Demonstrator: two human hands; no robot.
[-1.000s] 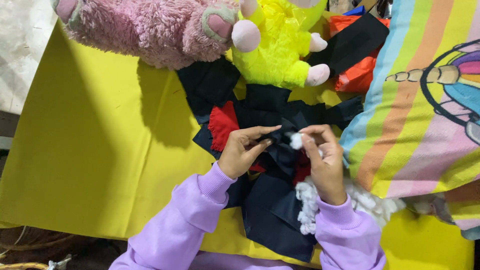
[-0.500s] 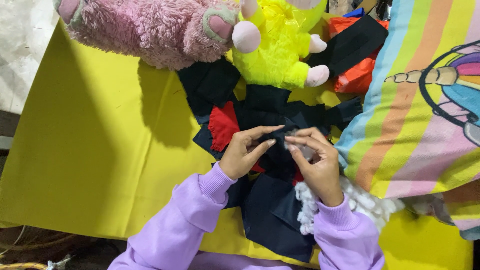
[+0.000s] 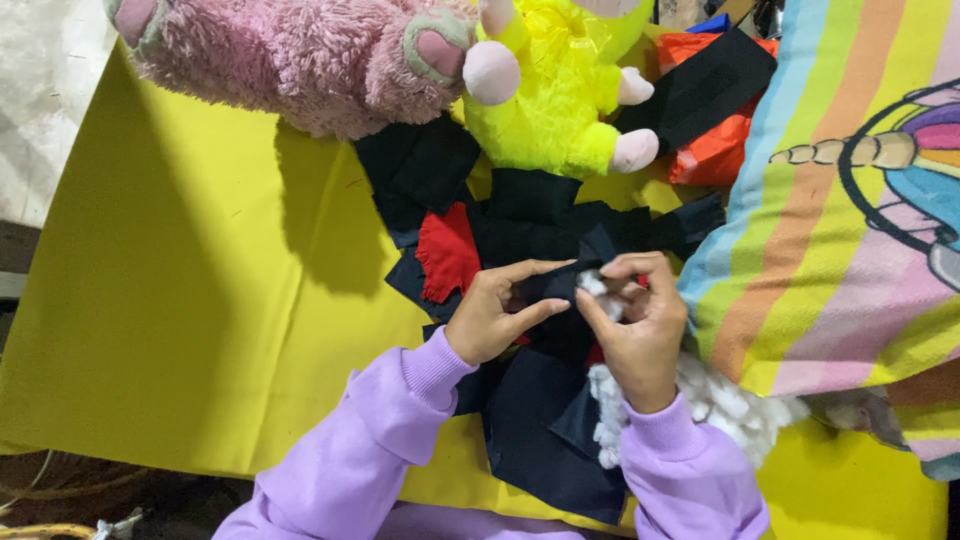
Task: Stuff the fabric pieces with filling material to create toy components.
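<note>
My left hand (image 3: pixel 493 313) pinches a small dark navy fabric piece (image 3: pixel 556 288) at the middle of the yellow cloth. My right hand (image 3: pixel 640 325) holds the other side of that piece and presses a tuft of white stuffing (image 3: pixel 598 291) into it with the fingertips. Both wrists wear lilac sleeves. Under the hands lies a heap of navy and black fabric scraps (image 3: pixel 540 430), with one red scrap (image 3: pixel 447 251) to the left. A pile of white stuffing (image 3: pixel 735 410) sits just right of my right wrist.
A pink plush toy (image 3: pixel 290 60) and a yellow plush toy (image 3: pixel 555 100) lie at the far edge. An orange and black fabric bundle (image 3: pixel 710 110) sits beyond them. A striped cartoon-print pillow (image 3: pixel 860 230) fills the right side. The yellow table cover (image 3: pixel 180 330) spreads left.
My right hand has shifted slightly, and the white tuft shows again between the fingertips after being mostly covered half a second ago. The left hand keeps its pinch.
</note>
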